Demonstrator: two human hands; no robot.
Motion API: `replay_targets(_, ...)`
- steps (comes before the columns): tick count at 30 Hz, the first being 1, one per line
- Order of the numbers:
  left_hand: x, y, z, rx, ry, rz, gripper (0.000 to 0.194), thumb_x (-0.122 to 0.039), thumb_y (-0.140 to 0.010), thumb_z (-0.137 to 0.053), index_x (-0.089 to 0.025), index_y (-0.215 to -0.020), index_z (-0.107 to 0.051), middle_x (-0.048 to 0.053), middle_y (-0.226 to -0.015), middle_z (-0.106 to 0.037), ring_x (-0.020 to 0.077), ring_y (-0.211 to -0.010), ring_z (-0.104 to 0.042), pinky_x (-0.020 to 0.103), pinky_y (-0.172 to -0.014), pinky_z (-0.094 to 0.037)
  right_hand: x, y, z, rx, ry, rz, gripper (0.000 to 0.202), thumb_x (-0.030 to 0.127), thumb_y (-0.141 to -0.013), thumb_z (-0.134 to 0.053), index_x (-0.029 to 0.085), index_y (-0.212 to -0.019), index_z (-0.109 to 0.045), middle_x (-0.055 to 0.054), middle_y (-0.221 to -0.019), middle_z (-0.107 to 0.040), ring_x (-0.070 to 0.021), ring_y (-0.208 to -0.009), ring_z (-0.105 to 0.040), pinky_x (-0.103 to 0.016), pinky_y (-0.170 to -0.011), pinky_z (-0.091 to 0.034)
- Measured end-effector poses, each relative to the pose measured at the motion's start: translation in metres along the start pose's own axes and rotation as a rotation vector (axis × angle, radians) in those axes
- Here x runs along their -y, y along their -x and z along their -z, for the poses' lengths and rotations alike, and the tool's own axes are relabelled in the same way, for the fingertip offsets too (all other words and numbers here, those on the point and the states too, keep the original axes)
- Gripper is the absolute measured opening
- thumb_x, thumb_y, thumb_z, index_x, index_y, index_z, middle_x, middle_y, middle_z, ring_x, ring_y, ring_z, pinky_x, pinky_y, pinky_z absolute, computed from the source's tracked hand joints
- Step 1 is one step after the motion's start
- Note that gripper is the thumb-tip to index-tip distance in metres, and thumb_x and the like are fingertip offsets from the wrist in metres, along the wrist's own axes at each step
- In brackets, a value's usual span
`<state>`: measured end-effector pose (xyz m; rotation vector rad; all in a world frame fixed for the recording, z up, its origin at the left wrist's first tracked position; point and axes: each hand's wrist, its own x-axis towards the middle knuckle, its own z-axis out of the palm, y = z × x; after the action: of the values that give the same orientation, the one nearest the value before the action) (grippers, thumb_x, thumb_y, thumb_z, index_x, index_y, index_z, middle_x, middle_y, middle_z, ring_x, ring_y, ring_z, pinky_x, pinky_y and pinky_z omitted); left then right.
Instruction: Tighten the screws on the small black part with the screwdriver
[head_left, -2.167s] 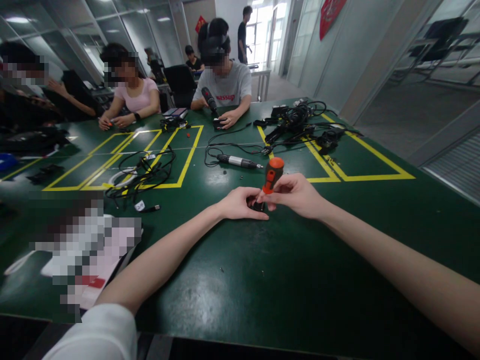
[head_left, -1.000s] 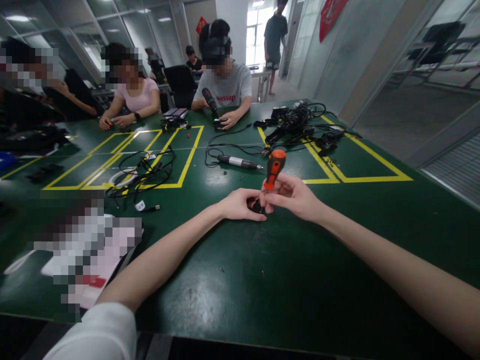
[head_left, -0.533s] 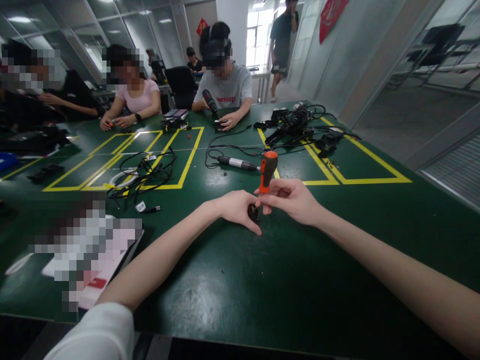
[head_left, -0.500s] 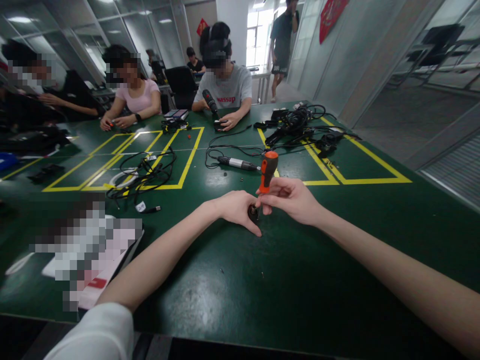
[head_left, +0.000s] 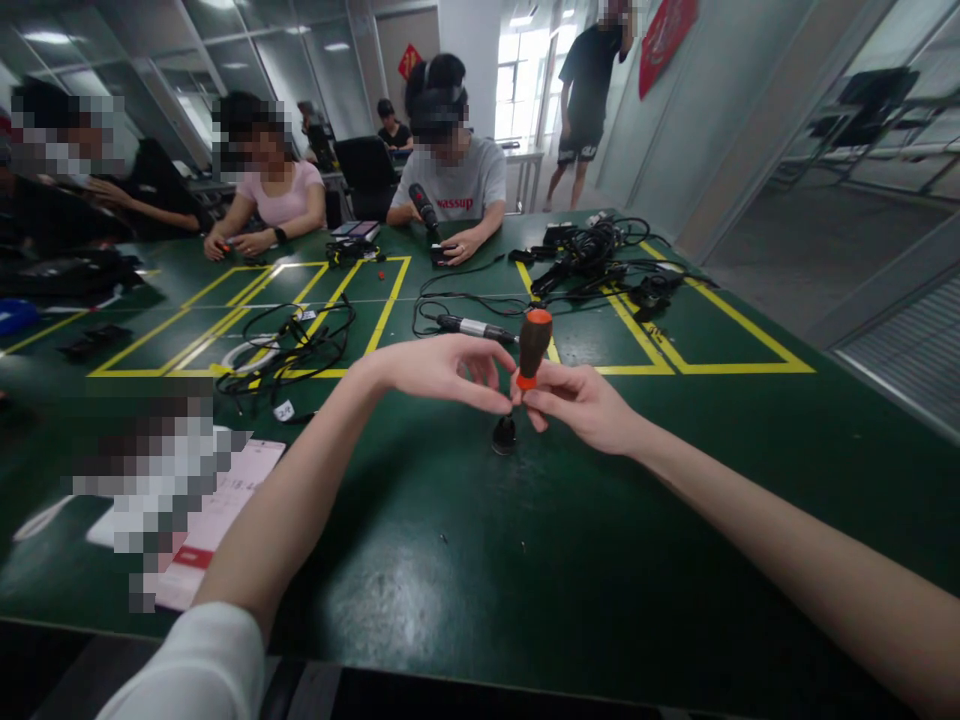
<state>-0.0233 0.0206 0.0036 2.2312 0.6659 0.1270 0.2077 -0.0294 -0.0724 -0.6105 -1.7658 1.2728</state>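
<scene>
My right hand [head_left: 585,405] is closed on a screwdriver [head_left: 535,345] with an orange and dark grey handle. The screwdriver is held nearly upright, handle up, and its lower end is mostly hidden by my fingers. Just below it, a small black round part [head_left: 504,436] rests on the green table [head_left: 615,560]. My left hand [head_left: 457,372] hovers to the left, thumb and fingers apart around a gap close to the screwdriver; no object shows in it. Two tiny screw-like bits, a left one [head_left: 443,538] and a right one [head_left: 523,547], lie nearer to me.
Behind my hands lies a silver and black pen-shaped electric tool [head_left: 476,328] with its cord. Tangled black cables [head_left: 289,345] sit at left, with a bigger cable heap [head_left: 592,250] at the back right. A pink-and-white sheet [head_left: 217,510] is by my left forearm. A co-worker [head_left: 454,180] sits opposite.
My left hand has let go of the black round part and lifted up and left, its fingers opening. The part now stands free on the table. My right hand keeps the screwdriver, barely moved.
</scene>
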Motion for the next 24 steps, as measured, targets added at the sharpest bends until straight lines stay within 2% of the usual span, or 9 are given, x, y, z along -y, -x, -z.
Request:
replay_targets(2,-0.011,0.006,0.005,-0.204,0.121,-0.161,0.049,-0.051,-0.093,-0.065,-0.019,-0.131,-0.066,0.008,-0.115,-0.074,0.0207,-0.103,-0.069,0.031,-0.089,-0.053,-0.002,0.001,-0.002,-0.005,0.026,0.030,0.034,0.050,-0.097,-0.071,0.017,-0.091,-0.072,-0.003,-0.096,-0.062,-0.0060,-0.058,-0.054,-0.023,-0.054,-0.048)
replay_targets(5,-0.026,0.009,-0.002,-0.451,0.187,-0.326,0.049,-0.044,-0.097,-0.064,-0.022,-0.140,-0.062,0.009,-0.124,-0.073,0.0203,-0.113,-0.069,0.029,-0.094,-0.054,-0.003,0.002,-0.004,-0.015,0.068,0.044,0.034,0.050,-0.099,-0.067,0.018,-0.092,-0.072,-0.003,-0.099,-0.060,-0.0053,-0.057,-0.050,-0.022,-0.049,-0.043)
replay_targets(10,-0.041,0.005,-0.018,-0.527,0.137,-0.340,0.032,-0.035,-0.101,-0.058,-0.020,-0.124,-0.073,0.007,-0.115,-0.076,0.0163,-0.100,-0.072,0.026,-0.086,-0.056,-0.002,0.003,-0.005,-0.055,0.156,0.033,0.025,0.042,-0.098,-0.066,0.019,-0.091,-0.073,-0.004,-0.103,-0.061,-0.0085,-0.061,-0.052,-0.024,-0.052,-0.045)
replay_targets(15,-0.042,-0.002,-0.021,-0.664,-0.001,-0.331,0.025,-0.031,-0.097,-0.064,-0.017,-0.113,-0.076,0.005,-0.104,-0.077,0.0131,-0.090,-0.070,0.020,-0.073,-0.051,0.005,0.019,-0.014,-0.621,0.386,0.197,0.011,0.028,-0.095,-0.063,0.023,-0.089,-0.069,-0.006,-0.101,-0.063,-0.0169,-0.079,-0.060,-0.029,-0.063,-0.051)
replay_targets(16,-0.042,-0.004,-0.022,-0.682,0.009,-0.333,0.023,-0.032,-0.095,-0.066,-0.016,-0.109,-0.075,0.005,-0.101,-0.076,0.0116,-0.084,-0.068,0.019,-0.068,-0.049,0.007,0.025,-0.021,-0.651,0.436,0.235,0.013,0.025,-0.097,-0.060,0.023,-0.087,-0.068,-0.005,-0.095,-0.063,-0.0185,-0.081,-0.061,-0.031,-0.067,-0.052)
replay_targets(18,-0.042,-0.008,-0.027,-0.678,0.098,-0.332,0.022,-0.033,-0.092,-0.069,-0.015,-0.103,-0.073,0.004,-0.096,-0.074,0.0082,-0.072,-0.064,0.018,-0.062,-0.046,0.010,0.039,-0.041,-0.399,0.535,0.284,0.015,0.019,-0.098,-0.058,0.023,-0.091,-0.070,-0.006,-0.092,-0.068,-0.0200,-0.086,-0.066,-0.035,-0.078,-0.056)
replay_targets(20,-0.043,-0.012,-0.033,-0.625,0.259,-0.317,0.023,-0.035,-0.092,-0.070,-0.014,-0.099,-0.069,0.003,-0.090,-0.071,0.0063,-0.064,-0.060,0.018,-0.057,-0.046,0.007,0.050,-0.065,-0.021,0.555,0.308,0.021,0.016,-0.100,-0.055,0.021,-0.110,-0.073,-0.010,-0.112,-0.074,-0.0214,-0.104,-0.070,-0.039,-0.095,-0.057)
replay_targets(22,-0.045,-0.015,-0.037,-0.607,0.393,-0.276,0.025,-0.037,-0.089,-0.074,-0.015,-0.095,-0.064,0.003,-0.090,-0.071,0.0059,-0.061,-0.059,0.017,-0.053,-0.045,0.001,0.057,-0.087,0.316,0.609,0.291,0.036,0.021,-0.102,-0.055,0.014,-0.137,-0.065,-0.017,-0.147,-0.063,-0.0255,-0.134,-0.060,-0.045,-0.116,-0.048)
replay_targets(24,-0.046,-0.016,-0.040,-0.618,0.487,-0.228,0.030,-0.036,-0.083,-0.080,-0.016,-0.091,-0.058,0.003,-0.090,-0.072,0.0051,-0.058,-0.057,0.016,-0.050,-0.043,-0.006,0.059,-0.100,0.562,0.679,0.275,0.046,0.028,-0.107,-0.052,0.011,-0.149,-0.056,-0.017,-0.162,-0.049,-0.0279,-0.153,-0.043,-0.051,-0.128,-0.033)
